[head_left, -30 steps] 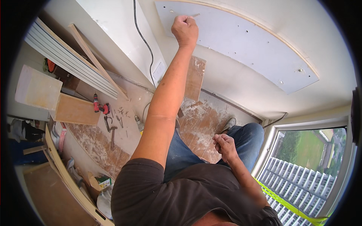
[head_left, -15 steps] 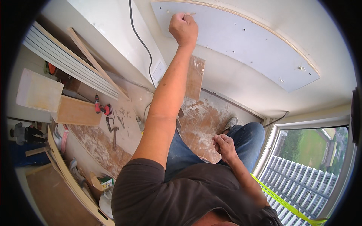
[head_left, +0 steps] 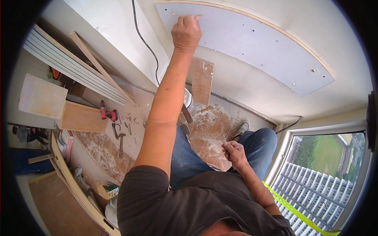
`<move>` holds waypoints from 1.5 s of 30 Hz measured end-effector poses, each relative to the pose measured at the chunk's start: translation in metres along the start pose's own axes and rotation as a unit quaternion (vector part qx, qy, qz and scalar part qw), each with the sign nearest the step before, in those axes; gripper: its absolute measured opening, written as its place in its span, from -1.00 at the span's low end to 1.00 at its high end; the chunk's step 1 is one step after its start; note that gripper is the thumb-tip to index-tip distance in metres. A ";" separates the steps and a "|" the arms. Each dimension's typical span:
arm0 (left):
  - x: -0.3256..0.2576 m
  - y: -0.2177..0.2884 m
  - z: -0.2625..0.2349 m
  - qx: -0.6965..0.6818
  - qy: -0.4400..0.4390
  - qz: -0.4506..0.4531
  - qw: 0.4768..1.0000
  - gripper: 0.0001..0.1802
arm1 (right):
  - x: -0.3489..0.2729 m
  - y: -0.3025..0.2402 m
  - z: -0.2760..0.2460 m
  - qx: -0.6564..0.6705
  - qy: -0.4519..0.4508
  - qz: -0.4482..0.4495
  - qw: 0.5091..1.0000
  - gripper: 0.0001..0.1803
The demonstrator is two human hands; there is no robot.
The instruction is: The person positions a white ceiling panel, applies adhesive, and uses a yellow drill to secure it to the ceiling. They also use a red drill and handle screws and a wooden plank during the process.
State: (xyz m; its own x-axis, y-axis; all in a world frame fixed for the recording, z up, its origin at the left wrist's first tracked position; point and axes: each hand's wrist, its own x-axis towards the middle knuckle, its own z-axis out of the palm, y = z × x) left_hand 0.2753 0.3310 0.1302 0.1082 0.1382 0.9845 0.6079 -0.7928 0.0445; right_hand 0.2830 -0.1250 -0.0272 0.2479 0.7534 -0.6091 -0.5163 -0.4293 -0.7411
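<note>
My left hand [head_left: 186,33] reaches far forward to a pale blue-grey board [head_left: 232,41] with a curved plywood edge, mounted along the wall. Its fingers are closed, with the back of the hand facing me. A small tan tip shows past the fingers, too small to name. Dark holes and a few little whitish fittings [head_left: 314,70] dot the board; one fitting lies left of the hand. Above my right knee, my right hand [head_left: 235,154] is held closed in a pinch. Whatever may be between those fingertips is too small to make out.
Below the board a brown panel [head_left: 202,80] leans on the wall near a white bucket [head_left: 188,98]. Left on the dusty floor lie a red drill [head_left: 108,112], a hammer [head_left: 121,145] and loose hardware. Long planks [head_left: 75,65] lean farther left. A window [head_left: 319,169] stands at right.
My left hand has shifted slightly left and turned, so its back now faces me. The white bucket has come into sight beside my forearm. My right hand has stayed in place.
</note>
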 end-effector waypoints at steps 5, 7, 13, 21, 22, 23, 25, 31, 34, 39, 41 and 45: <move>-0.004 -0.017 0.001 -0.008 -0.048 0.047 0.998 -0.78 | 0.001 -0.001 0.000 -0.005 -0.001 0.008 1.000 -0.64; -0.006 -0.013 0.004 -0.049 -0.033 -0.018 0.998 -0.78 | 0.003 -0.001 -0.002 -0.006 -0.002 0.010 1.000 -0.65; 0.007 0.008 0.000 -0.166 -0.045 -0.197 0.965 -0.78 | 0.004 -0.004 -0.004 -0.010 0.007 0.014 1.000 -0.68; 0.012 0.005 -0.002 -0.198 -0.078 -0.245 0.946 -0.81 | 0.007 -0.007 -0.001 -0.018 0.005 0.024 1.000 -0.68; 0.011 0.003 -0.004 -0.228 -0.090 -0.267 0.932 -0.82 | 0.007 -0.008 0.000 -0.019 0.005 0.024 1.000 -0.68; 0.010 0.003 -0.005 -0.258 -0.101 -0.290 0.916 -0.82 | 0.007 -0.009 0.000 -0.017 0.004 0.023 1.000 -0.68; 0.009 0.002 -0.005 -0.258 -0.107 -0.290 0.915 -0.83 | 0.006 -0.011 0.000 -0.014 0.002 0.020 1.000 -0.68; 0.008 0.004 -0.007 -0.248 -0.117 -0.322 0.906 -0.82 | 0.008 -0.007 -0.001 -0.014 0.000 0.019 1.000 -0.68; 0.007 0.007 -0.006 -0.231 -0.112 -0.324 0.910 -0.80 | 0.008 -0.006 -0.001 -0.012 0.004 0.019 1.000 -0.68; 0.018 0.022 -0.010 -0.164 -0.107 -0.290 0.937 -0.79 | 0.009 -0.003 -0.003 -0.001 0.004 0.019 1.000 -0.68; 0.023 0.025 -0.012 -0.144 -0.116 -0.281 0.942 -0.80 | 0.008 -0.003 -0.002 0.000 0.003 0.019 1.000 -0.68; 0.026 0.023 -0.008 -0.085 -0.128 -0.215 0.964 -0.80 | 0.008 -0.003 0.000 -0.008 0.004 0.024 1.000 -0.68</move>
State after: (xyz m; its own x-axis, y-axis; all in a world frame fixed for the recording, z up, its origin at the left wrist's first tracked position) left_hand 0.2863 0.3119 0.1585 0.0789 0.6018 0.7947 0.5049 -0.7116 0.4887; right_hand 0.2863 -0.1180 -0.0300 0.2295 0.7275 -0.6466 -0.5139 -0.4736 -0.7152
